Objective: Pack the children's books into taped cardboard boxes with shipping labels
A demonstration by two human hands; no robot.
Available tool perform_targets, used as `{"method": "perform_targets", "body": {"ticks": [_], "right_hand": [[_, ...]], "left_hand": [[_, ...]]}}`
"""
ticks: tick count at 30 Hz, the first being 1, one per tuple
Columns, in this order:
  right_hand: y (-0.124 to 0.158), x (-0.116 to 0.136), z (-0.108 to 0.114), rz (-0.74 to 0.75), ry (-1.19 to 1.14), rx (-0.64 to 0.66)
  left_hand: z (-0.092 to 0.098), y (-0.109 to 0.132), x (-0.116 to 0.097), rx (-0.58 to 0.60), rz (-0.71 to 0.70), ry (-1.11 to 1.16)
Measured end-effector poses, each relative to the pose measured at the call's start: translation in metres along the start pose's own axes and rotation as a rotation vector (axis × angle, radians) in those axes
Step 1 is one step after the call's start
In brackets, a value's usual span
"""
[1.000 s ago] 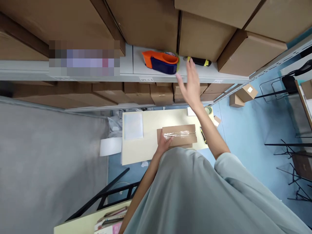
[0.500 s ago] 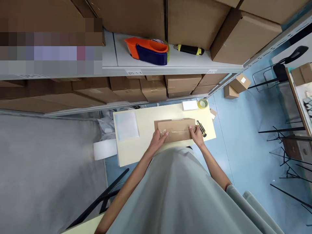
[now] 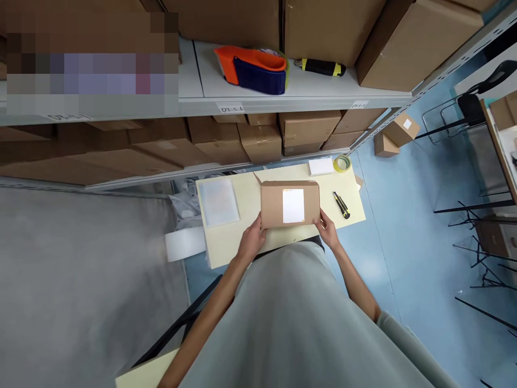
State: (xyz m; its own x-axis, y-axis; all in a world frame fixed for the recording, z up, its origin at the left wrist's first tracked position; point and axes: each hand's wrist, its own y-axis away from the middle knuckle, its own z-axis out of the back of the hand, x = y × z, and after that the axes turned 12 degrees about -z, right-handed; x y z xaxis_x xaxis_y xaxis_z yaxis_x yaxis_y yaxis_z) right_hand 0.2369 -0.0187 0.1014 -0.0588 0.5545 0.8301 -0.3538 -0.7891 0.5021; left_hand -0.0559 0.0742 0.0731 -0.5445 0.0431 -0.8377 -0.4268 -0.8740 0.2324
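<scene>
A small brown cardboard box (image 3: 271,205) is held between my two hands over the pale yellow table (image 3: 250,180). A white label is stuck on the face turned up to me, and a flap sticks out at its upper left corner. My left hand (image 3: 252,237) is closed on the box's lower left corner. On the opposite side, my right hand (image 3: 326,229) grips the lower right corner. To the right of the box lies a black and yellow utility knife (image 3: 341,205). Fingers under the box are hidden.
A white box (image 3: 321,166) and a roll of tape (image 3: 342,163) sit at the table's back edge. A translucent sheet (image 3: 219,200) lies on the left. Beyond stands a shelf (image 3: 323,102) with cartons, an orange and blue tape dispenser (image 3: 254,71) and another utility knife (image 3: 321,67).
The box has been turned over between my hands, so its labelled face shows instead of the taped seam. The knife now lies clear of my right hand. The view has shifted slightly.
</scene>
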Motion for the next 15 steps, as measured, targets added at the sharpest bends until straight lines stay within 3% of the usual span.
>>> {"method": "perform_targets", "body": {"ticks": [3,6,11,15], "right_hand": [[-0.008,-0.022,-0.003,-0.023,0.045,0.015],[-0.023,-0.024,0.001,-0.086,0.132,-0.055],[-0.057,0.01,0.008,-0.135,0.162,-0.143],[-0.064,0.041,0.006,-0.087,0.198,-0.071]], "left_hand": [[-0.01,0.007,0.021,0.106,0.062,0.022],[-0.015,0.004,0.03,0.06,0.073,0.108],[-0.003,-0.036,0.023,-0.11,0.175,0.333],[0.019,-0.052,-0.001,-0.083,0.182,0.359]]}}
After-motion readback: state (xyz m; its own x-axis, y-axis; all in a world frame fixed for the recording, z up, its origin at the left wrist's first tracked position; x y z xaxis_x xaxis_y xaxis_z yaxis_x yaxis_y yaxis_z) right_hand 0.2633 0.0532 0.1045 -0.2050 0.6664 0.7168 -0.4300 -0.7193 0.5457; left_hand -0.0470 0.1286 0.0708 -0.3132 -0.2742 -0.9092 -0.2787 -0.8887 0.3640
